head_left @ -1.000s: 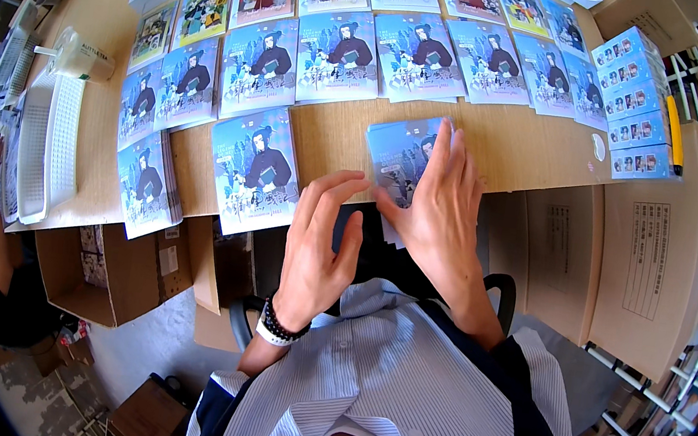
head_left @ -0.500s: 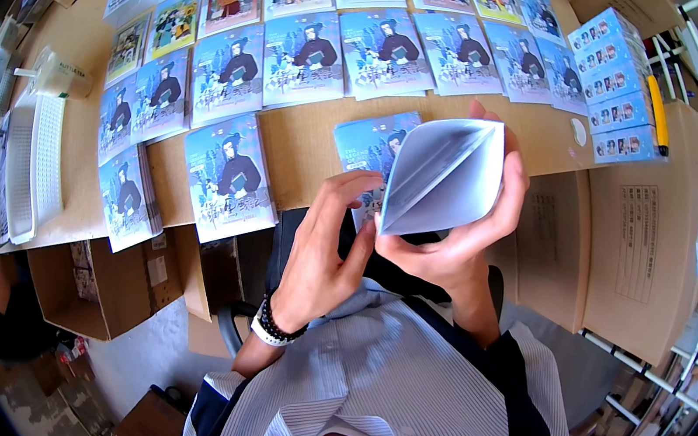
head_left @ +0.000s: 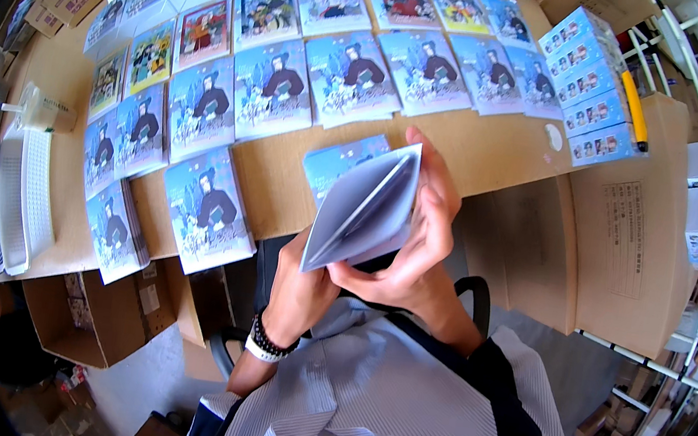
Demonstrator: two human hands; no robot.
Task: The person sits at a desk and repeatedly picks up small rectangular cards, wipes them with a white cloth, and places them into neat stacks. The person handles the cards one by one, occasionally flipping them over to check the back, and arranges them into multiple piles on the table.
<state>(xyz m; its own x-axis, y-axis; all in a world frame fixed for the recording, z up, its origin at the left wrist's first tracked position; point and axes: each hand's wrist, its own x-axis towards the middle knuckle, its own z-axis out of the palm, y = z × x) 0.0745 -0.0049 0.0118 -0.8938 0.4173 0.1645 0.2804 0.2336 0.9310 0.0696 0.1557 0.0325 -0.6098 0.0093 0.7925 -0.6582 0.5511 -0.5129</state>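
A white paper packet (head_left: 365, 207), its mouth gaping toward me, is held up over the table's front edge. My right hand (head_left: 420, 249) grips it, fingers along its far right side and thumb at the near edge. A pale flat layer shows inside the mouth. Against the packet's lower left corner is my left hand (head_left: 301, 293); its fingers are hidden behind the paper. Just beyond, a blue illustrated booklet (head_left: 334, 163) lies on the table, partly covered by the packet. To the left sits a stack of similar blue booklets (head_left: 209, 208).
Rows of blue and multicoloured booklets (head_left: 354, 78) cover the back of the table (head_left: 481, 152). A blue boxed stack (head_left: 591, 87) with a yellow cutter (head_left: 634, 110) stands right. At left are a drink cup (head_left: 46, 109) and a white basket (head_left: 20, 201). Cartons (head_left: 630, 229) flank the right side.
The packet has moved left and nearer in my right hand, and its mouth looks narrower. My left hand has come from beside it to its lower left corner. The whole view has shifted slightly.
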